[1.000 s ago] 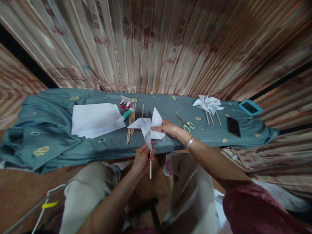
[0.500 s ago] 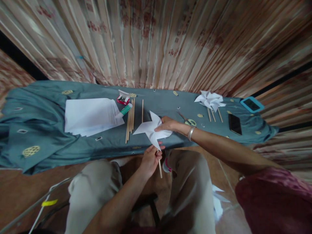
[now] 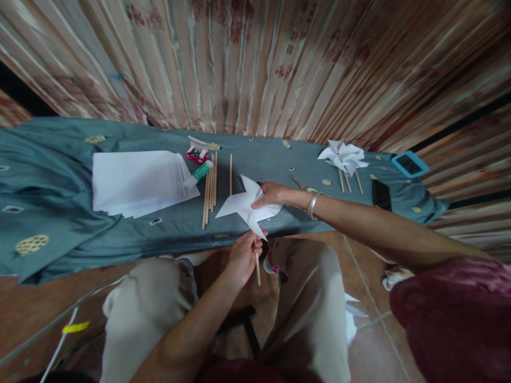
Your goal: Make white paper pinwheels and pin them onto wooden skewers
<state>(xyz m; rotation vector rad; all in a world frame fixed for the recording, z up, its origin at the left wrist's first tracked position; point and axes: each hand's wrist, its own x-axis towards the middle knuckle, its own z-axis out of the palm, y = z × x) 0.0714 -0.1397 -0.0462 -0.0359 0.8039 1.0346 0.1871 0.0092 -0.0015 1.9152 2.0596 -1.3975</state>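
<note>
A white paper pinwheel (image 3: 242, 206) is held over the table's near edge, its wooden stick (image 3: 257, 268) pointing down toward my lap. My left hand (image 3: 243, 255) is closed around that stick just below the paper blades. With its thumb on the front of the pinwheel near the middle, my right hand (image 3: 268, 196) grips the blades from the right; its other fingers are hidden behind the paper. A single wooden stick (image 3: 230, 174) lies on the cloth just beyond the pinwheel.
Left on the teal cloth (image 3: 159, 234) are stacked white paper (image 3: 136, 181), a glue stick (image 3: 203, 170), a red box of small pins (image 3: 197, 153) and several wooden sticks (image 3: 209, 191). To the right lie scissors (image 3: 296, 182), finished pinwheels (image 3: 344, 157), a black phone (image 3: 381, 194) and a blue-framed device (image 3: 410, 164).
The pinwheel has turned slightly in my hands and its lower blade now points more to the right. The whole view has shifted a little. Both hands keep their hold.
</note>
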